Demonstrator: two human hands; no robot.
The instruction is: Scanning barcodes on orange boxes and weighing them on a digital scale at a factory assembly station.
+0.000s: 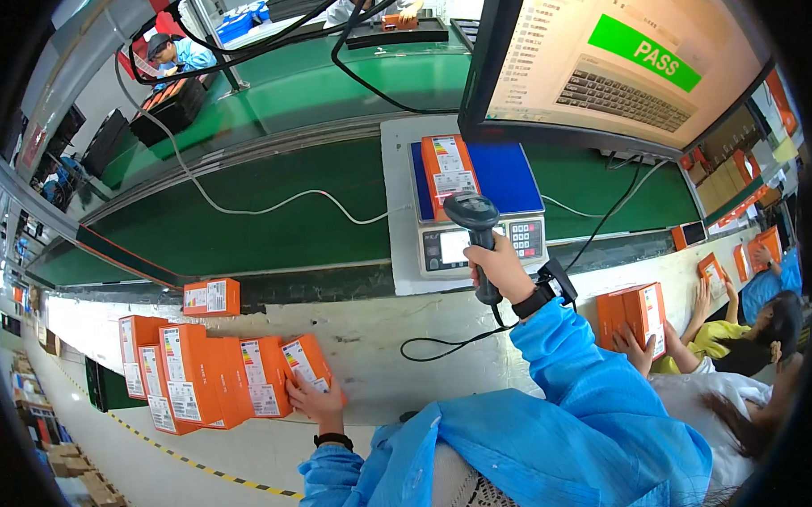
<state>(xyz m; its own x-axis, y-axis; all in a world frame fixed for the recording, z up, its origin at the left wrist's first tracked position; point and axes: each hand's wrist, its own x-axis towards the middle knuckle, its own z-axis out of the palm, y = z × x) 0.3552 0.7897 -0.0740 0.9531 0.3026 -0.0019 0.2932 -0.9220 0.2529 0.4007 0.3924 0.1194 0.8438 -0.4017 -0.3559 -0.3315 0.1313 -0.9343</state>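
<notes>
My right hand is wrapped round the handle of a black barcode scanner. The scanner's head is over the near edge of an orange box with white labels, which lies on the blue top of a weighing scale. At the left, my left hand grips the near end of another labelled orange box. That box is the rightmost of a row, beside an orange box and several more. My left fingertips are partly hidden against the box.
A screen with a green banner hangs over the scale's right. A green conveyor runs behind the bench. A lone orange box sits behind the row. The scanner's black cable loops on the bench. At right, co-workers' hands hold orange boxes.
</notes>
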